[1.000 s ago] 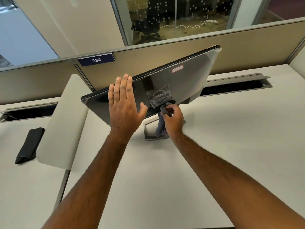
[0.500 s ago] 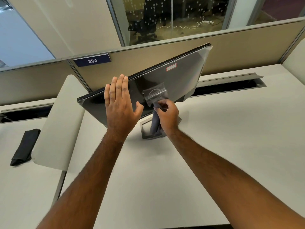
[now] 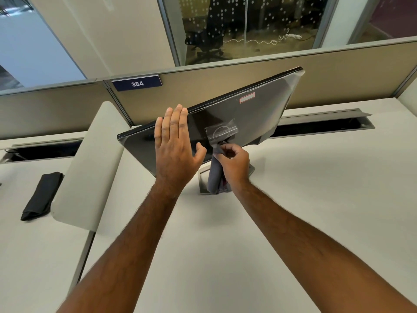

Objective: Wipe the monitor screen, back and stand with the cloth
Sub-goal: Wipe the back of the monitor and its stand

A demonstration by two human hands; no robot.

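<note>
Grey cloth (image 3: 215,175) is hanging down in front of the monitor stand (image 3: 203,179), just under the back of the monitor (image 3: 255,118), and it is covering the neck of the stand. The right hand (image 3: 233,163) is gripping the top part of the cloth with curled fingers, close to the place where the stand is joining the panel. The monitor is standing on the white desk (image 3: 316,199) with its dark back side turned to the person and it is leaning, its right end higher than its left end. A thin clear film is covering the back, and a small label with red border (image 3: 247,97) is sitting near the upper edge. The left hand (image 3: 176,145) is lying flat on the back of the monitor with straight fingers together, the fingertips reaching the upper edge.

On the left, a curved white divider (image 3: 88,168) is separating the next desk, where a folded black cloth (image 3: 42,195) is lying. Behind the monitor, a beige partition (image 3: 225,80) is carrying a blue plate with the number 384 (image 3: 137,83).
</note>
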